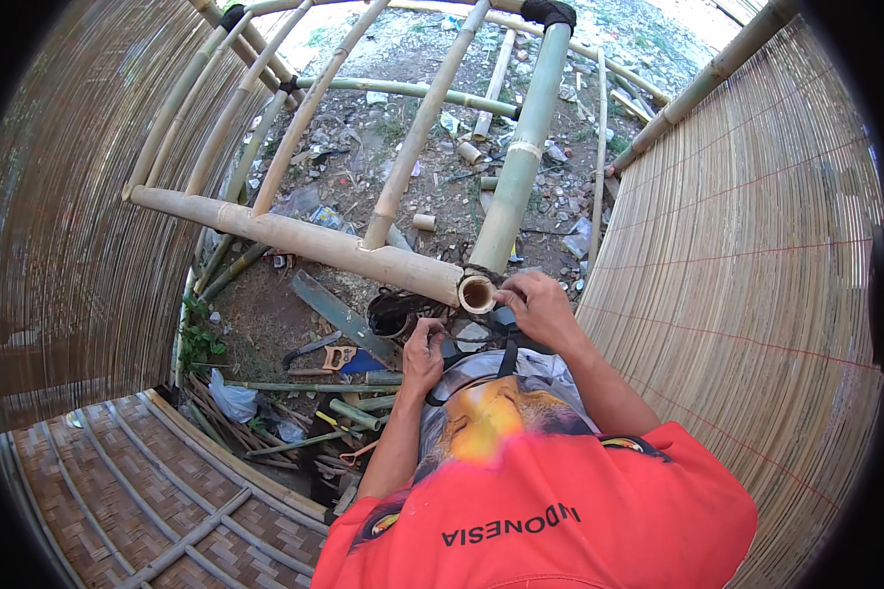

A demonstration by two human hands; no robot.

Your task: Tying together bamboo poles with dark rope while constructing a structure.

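Note:
A bamboo frame with several slanting bars stands before me. Its pale lower rail [344, 247] meets a thick green bamboo pole [513, 191] at a corner, where the hollow cut end [477, 294] faces me. Dark cord [483, 270] is wrapped round this joint, and more dark strands hang below it. My right hand [542, 312] has its fingers curled, thumb and forefinger at the right rim of the cut end. Lower and to the left, my left hand [423, 357] is closed beside the hanging strands. What the fingertips of either hand pinch is too small to tell.
Slatted bamboo screens [737, 236] flank both sides, with a woven panel [118, 481] at lower left. On the littered ground lie a handsaw [349, 358], a wide split bamboo piece [339, 312], cut bamboo lengths [356, 414] and a plastic bag [234, 398].

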